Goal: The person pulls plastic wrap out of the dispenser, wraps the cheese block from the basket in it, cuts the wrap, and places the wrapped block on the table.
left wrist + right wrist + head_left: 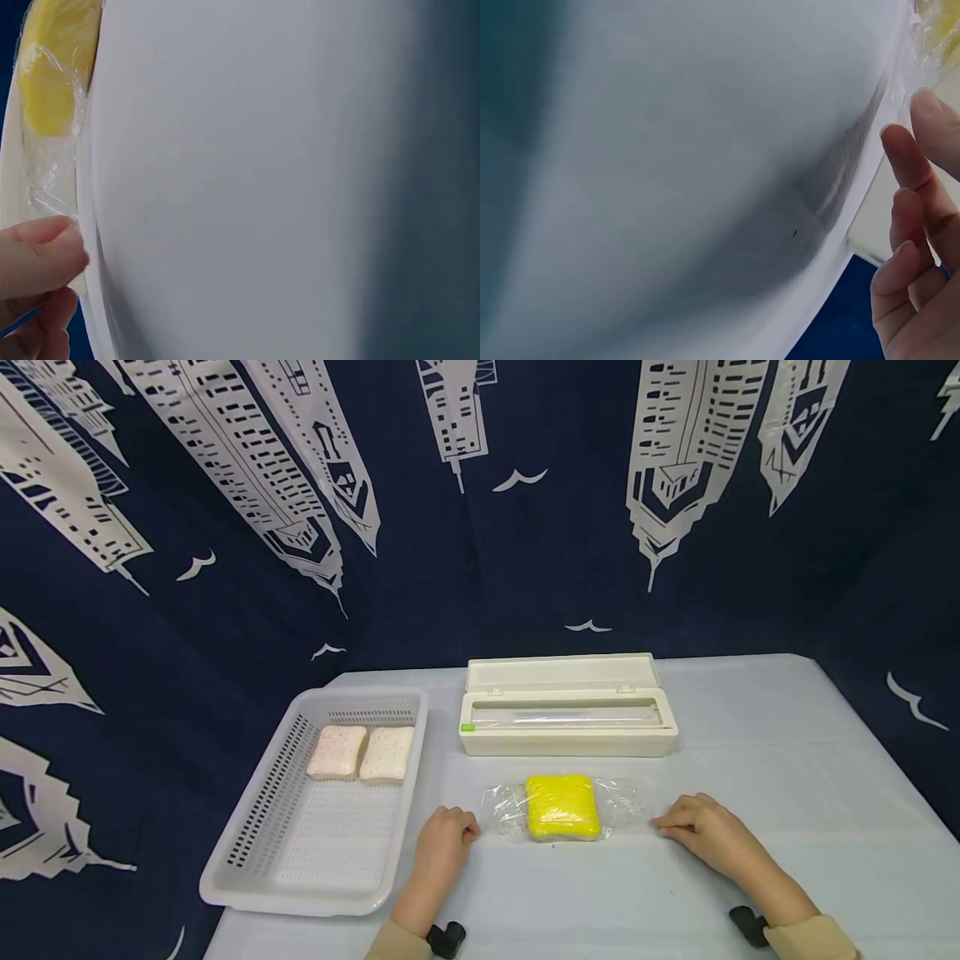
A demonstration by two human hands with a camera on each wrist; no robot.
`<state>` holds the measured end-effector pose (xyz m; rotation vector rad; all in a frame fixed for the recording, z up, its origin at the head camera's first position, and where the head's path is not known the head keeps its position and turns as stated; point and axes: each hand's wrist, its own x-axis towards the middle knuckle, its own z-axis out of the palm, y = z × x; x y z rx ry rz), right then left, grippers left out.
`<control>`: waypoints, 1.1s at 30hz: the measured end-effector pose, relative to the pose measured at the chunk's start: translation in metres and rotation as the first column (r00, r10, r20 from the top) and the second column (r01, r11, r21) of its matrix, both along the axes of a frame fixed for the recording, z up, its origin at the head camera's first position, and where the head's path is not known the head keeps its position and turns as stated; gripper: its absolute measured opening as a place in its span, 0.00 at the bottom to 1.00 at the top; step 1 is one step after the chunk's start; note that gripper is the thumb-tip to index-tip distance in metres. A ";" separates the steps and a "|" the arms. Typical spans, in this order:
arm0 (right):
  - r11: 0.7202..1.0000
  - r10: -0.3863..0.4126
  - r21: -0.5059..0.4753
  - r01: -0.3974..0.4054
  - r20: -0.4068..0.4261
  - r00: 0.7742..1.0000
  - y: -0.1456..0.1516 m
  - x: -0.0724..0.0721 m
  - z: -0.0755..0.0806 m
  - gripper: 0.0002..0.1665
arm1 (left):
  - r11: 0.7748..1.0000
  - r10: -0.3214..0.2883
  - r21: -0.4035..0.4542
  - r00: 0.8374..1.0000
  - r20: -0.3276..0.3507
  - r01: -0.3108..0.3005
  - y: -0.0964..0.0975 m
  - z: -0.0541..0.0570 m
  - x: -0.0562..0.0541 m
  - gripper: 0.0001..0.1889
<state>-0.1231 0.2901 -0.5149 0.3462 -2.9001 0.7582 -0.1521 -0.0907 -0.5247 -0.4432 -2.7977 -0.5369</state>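
A yellow rounded square block (562,807) lies on the table, wrapped in clear plastic film (619,802) whose loose ends stick out on both sides. At the film's left end is my left hand (447,842), thumb and forefinger pinching it; the left wrist view has the film (51,180) running down to the fingertips. My right hand (708,832) pinches the opposite end between thumb and forefinger. In the right wrist view the other fingers (904,217) are bent, and only a corner of the yellow block (949,30) shows.
Behind the block stands a cream film dispenser box (570,743), lid raised, with a clear roll inside. To the left, a white plastic basket (330,843) holds a pale pink speckled block (337,752) and a cream speckled block (387,754). A dark patterned cloth (480,568) hangs behind the table.
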 end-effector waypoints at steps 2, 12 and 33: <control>1.000 0.007 0.010 -0.007 0.031 1.000 -0.002 0.000 0.001 0.09 | 1.000 0.009 -0.010 1.000 0.011 -0.009 0.001 0.002 0.001 0.09; 0.985 -0.146 -0.060 0.159 0.181 0.973 -0.011 0.007 0.017 0.16 | 0.999 0.045 -0.010 0.999 0.016 -0.045 0.018 0.038 0.013 0.09; 0.881 -0.247 -0.303 0.363 0.359 0.900 -0.108 0.001 0.014 0.23 | 0.771 -0.081 0.566 0.837 0.541 -0.291 0.082 0.020 0.009 0.17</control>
